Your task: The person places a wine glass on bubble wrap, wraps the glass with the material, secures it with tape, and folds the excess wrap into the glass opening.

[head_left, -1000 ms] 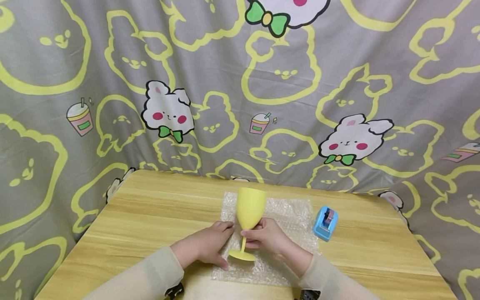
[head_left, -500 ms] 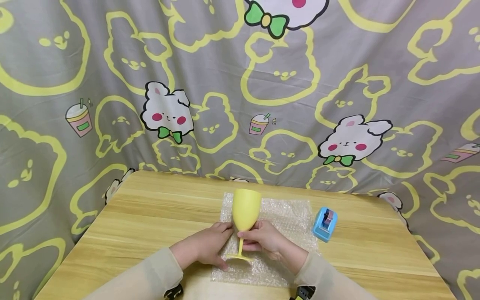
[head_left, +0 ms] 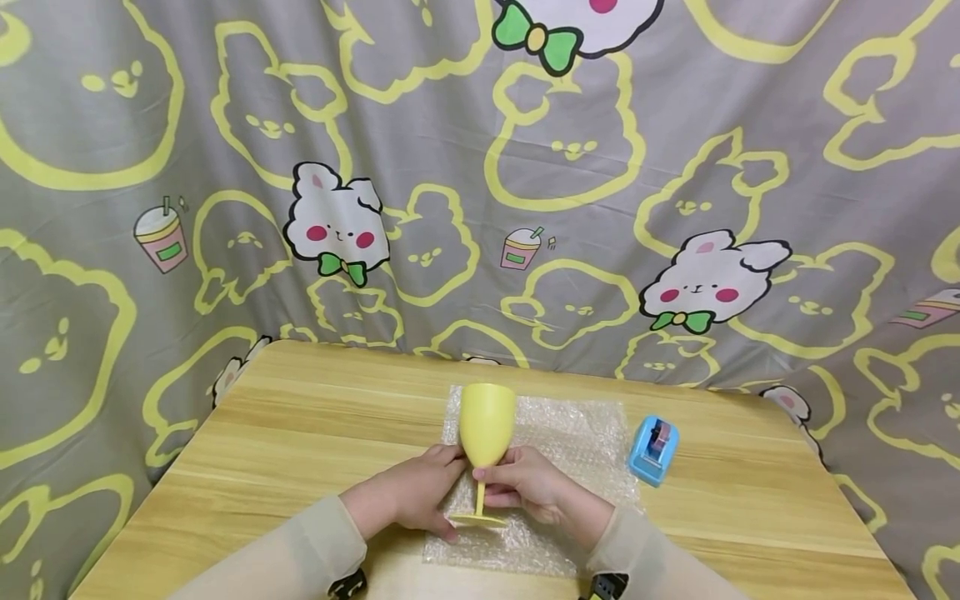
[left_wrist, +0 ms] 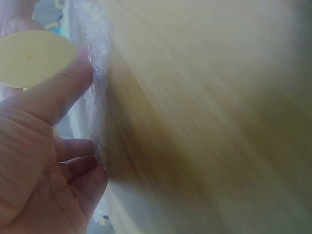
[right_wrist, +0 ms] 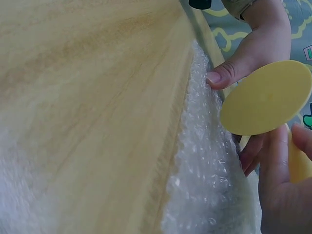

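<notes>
A yellow plastic goblet (head_left: 487,421) is held nearly upright, low over a sheet of bubble wrap (head_left: 577,442). My right hand (head_left: 536,487) pinches its stem between thumb and fingers, just below the bowl. The underside of the goblet's round foot (right_wrist: 265,97) shows in the right wrist view, so the foot is clear of the wrap. At the sheet's left edge rests my left hand (head_left: 423,492), thumb and fingers spread apart with fingertips on the plastic. In the left wrist view the left thumb (left_wrist: 63,87) overlaps the foot.
A blue tape dispenser (head_left: 654,450) stands just right of the bubble wrap. All of it lies on a wooden table (head_left: 315,408). Behind the table's far edge hangs a grey curtain (head_left: 442,275) with yellow cartoon outlines.
The goblet has shifted a little left and toward me in my right hand, and it stands straighter. My left hand stays in place on the bubble wrap.
</notes>
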Demonstrator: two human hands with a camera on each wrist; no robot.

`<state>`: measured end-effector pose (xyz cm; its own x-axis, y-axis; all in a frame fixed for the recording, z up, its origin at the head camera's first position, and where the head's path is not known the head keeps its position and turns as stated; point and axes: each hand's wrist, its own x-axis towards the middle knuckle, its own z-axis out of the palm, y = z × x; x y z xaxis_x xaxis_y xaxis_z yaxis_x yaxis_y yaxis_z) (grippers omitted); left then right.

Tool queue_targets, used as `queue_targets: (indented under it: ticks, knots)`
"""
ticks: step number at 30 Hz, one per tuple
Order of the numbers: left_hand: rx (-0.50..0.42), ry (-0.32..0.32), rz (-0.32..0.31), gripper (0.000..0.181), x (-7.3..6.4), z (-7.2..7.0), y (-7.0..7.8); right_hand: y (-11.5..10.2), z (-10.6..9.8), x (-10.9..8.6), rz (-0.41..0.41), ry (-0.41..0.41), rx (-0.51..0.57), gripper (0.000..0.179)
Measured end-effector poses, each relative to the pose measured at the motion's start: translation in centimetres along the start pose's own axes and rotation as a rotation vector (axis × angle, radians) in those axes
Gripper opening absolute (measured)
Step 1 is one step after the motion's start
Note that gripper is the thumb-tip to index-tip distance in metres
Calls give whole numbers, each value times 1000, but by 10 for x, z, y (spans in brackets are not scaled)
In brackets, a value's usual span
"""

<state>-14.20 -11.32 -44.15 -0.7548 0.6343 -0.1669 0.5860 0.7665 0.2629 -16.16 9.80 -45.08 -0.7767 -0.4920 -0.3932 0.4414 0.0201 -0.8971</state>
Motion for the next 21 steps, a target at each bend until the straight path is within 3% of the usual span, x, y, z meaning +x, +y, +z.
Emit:
queue_targets:
  ticks: [21]
  knots:
    - [5, 19, 0, 105, -1, 0, -1, 5, 0, 7, 75, -47, 15, 5]
